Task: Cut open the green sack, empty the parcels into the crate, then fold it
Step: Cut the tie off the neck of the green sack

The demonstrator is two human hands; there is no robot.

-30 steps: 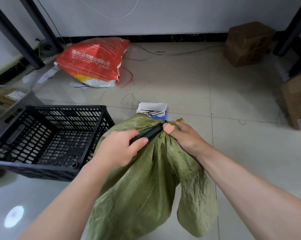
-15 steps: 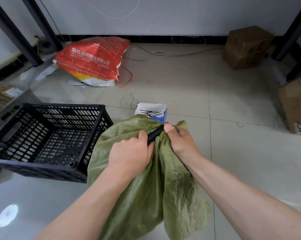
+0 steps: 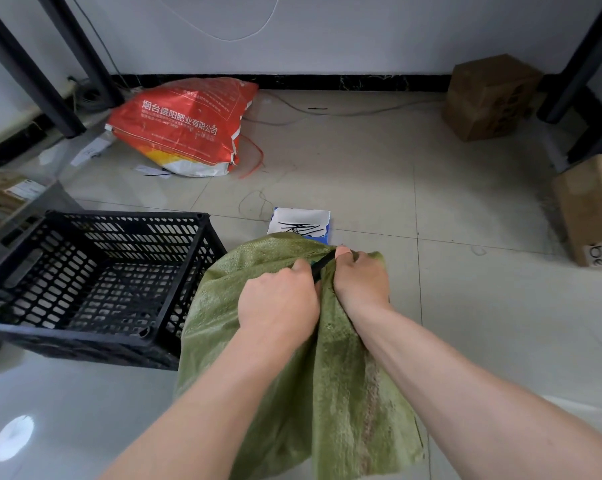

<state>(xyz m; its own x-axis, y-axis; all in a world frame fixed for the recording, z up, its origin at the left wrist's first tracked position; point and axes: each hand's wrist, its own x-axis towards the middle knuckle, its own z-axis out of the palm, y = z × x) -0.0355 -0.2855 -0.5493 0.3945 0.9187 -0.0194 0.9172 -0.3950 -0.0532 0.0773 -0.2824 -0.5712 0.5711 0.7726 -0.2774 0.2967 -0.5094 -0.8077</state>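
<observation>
The green woven sack (image 3: 327,393) hangs in front of me, its top bunched between my hands. My left hand (image 3: 278,303) is closed in a fist around a black-handled cutter (image 3: 322,265), of which only a short black piece shows between the hands. Just to the right, my right hand (image 3: 360,278) grips the gathered neck of the sack, thumb against the cutter's tip. The black plastic crate (image 3: 67,336) stands on the floor to the left, touching the sack's side; no parcels are visible in it.
Behind the sack lies a small blue-and-white box (image 3: 301,221) with black ties in it. A red printed sack (image 3: 185,126) lies at the back left. Cardboard boxes (image 3: 490,95) (image 3: 590,206) sit at the right, and black rack legs (image 3: 32,74) stand at the left.
My left hand has rolled over the cutter and closed up against my right hand, hiding most of the handle. The sack's top has stayed between the hands.
</observation>
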